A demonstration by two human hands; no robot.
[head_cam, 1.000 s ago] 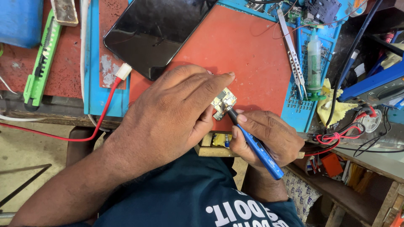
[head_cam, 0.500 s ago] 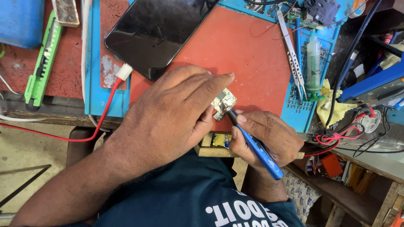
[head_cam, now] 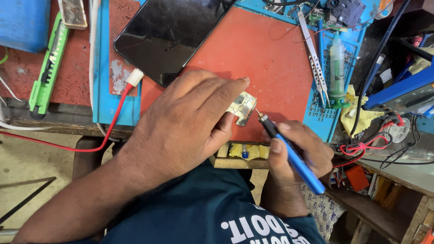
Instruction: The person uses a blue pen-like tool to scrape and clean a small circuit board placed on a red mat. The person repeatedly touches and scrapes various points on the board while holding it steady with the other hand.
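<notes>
My left hand (head_cam: pixel 185 122) pinches a small silvery metal-shielded circuit part (head_cam: pixel 242 107) and holds it down on the red work mat (head_cam: pixel 257 54) near the mat's front edge. My right hand (head_cam: pixel 296 151) grips a blue and black pen-shaped tool (head_cam: pixel 291 156), held like a pen. Its thin metal tip touches the right side of the small part. A black phone (head_cam: pixel 172 34) lies screen up at the back of the mat, with a white and red cable (head_cam: pixel 122 97) plugged into its lower corner.
Metal tweezers (head_cam: pixel 312 54) and a small clear bottle (head_cam: pixel 337 68) lie on the blue mat at the right. A green utility knife (head_cam: pixel 47 68) is at the left. Tangled red and black wires (head_cam: pixel 361 147) sit at the right edge. An open drawer (head_cam: pixel 242 156) sits under the table edge.
The pen-shaped tool's tip has shifted a little at the part's right side. Both hands stay in place.
</notes>
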